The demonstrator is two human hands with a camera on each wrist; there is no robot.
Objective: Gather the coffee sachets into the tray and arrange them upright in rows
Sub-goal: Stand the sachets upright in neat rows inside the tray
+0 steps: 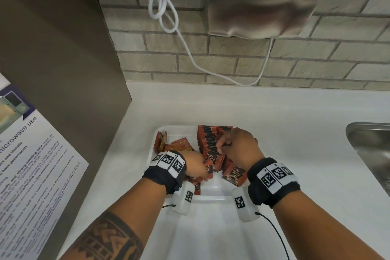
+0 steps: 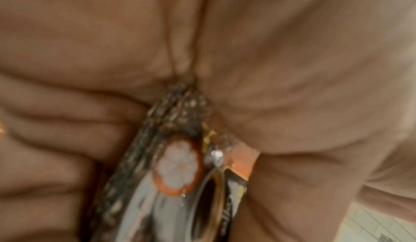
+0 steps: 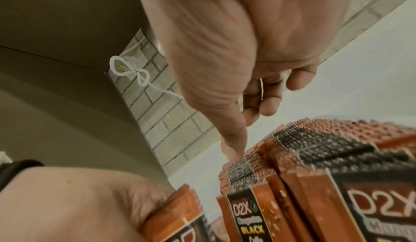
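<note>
Many orange-black sachets (image 1: pixel 207 141) upright in tray (image 1: pixel 211 197); left fingers (image 2: pixel 56 130) grip some, right fingers (image 3: pixel 270 101) relaxed.

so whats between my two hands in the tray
Upright D2X sachets stand between the left hand and right hand, inside the tray; the head view shows it.

You have one tray (image 1: pixel 179 131), one left hand (image 1: pixel 195 165) and one right hand (image 1: pixel 239 146), and coffee sachets (image 1: pixel 207 143) too many and too tightly packed to count; one hand dryer (image 1: pixel 263 0), one sink (image 1: pixel 371 145), one cable (image 1: pixel 188 50).
</note>
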